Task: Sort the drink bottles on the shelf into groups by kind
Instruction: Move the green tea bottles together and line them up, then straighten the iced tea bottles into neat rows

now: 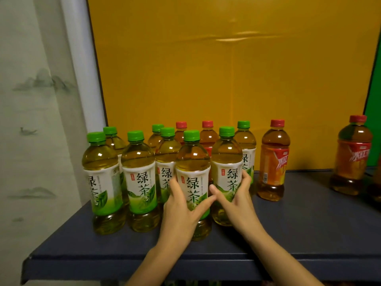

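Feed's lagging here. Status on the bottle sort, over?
Left grip holds front green tea bottle; right grip holds green bottle beside it. Both upright. Two red-capped bottles boxed in behind green cluster.

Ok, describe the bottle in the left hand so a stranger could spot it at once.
On the dark shelf before the yellow board, look at the cluster of green-capped bottles on the left. The bottle the left hand grips is nearest the front edge, ahead of all its neighbours.
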